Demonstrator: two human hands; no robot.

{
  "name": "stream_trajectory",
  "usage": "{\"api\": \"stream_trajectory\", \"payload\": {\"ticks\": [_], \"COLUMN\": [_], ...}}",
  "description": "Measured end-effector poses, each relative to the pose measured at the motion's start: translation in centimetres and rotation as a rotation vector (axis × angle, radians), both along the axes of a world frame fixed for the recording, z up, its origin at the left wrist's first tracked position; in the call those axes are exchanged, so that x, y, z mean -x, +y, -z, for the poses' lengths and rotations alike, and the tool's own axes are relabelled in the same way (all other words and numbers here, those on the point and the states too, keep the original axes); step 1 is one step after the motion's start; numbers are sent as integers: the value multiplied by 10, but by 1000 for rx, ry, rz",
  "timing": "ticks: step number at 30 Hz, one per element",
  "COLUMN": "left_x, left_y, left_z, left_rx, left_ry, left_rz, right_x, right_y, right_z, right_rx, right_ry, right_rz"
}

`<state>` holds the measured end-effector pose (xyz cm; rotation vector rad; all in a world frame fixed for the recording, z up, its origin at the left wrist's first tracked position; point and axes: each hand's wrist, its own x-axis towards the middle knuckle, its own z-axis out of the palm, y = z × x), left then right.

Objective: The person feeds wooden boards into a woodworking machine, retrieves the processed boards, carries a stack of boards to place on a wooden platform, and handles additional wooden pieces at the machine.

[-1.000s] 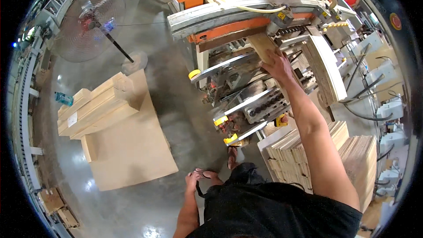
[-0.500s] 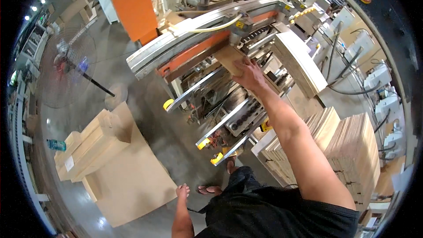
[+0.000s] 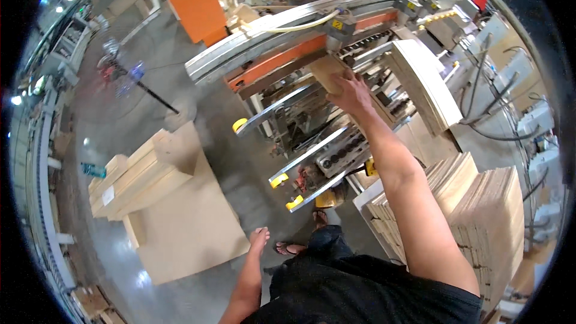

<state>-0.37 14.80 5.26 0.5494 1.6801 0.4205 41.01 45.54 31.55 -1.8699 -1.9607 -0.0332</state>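
Right hand grips a pale wooden panel beneath the machine's orange bar; left hand hangs open.

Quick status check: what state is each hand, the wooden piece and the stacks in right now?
right hand: outstretched, pressing on the wooden piece at the machine.
wooden piece: lying flat under the machine's orange beam.
left hand: empty, hanging at the side.
stacked wooden panels: piled upright, at the right.
boards on the floor sheet: stacked, untouched.
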Motion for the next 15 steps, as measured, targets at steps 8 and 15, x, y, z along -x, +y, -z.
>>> {"api": "stream_trajectory", "payload": {"ticks": [8, 15], "left_x": [-6, -1], "left_y": [-75, -181], "left_z": [14, 83], "left_rx": [84, -11], "left_ry": [39, 79], "left_rz": [-127, 16], "right_x": [14, -9], "right_y": [-7, -1], "right_z": [-19, 5], "right_rx": [157, 57], "right_ry": [61, 66], "right_rz": [13, 4]}}
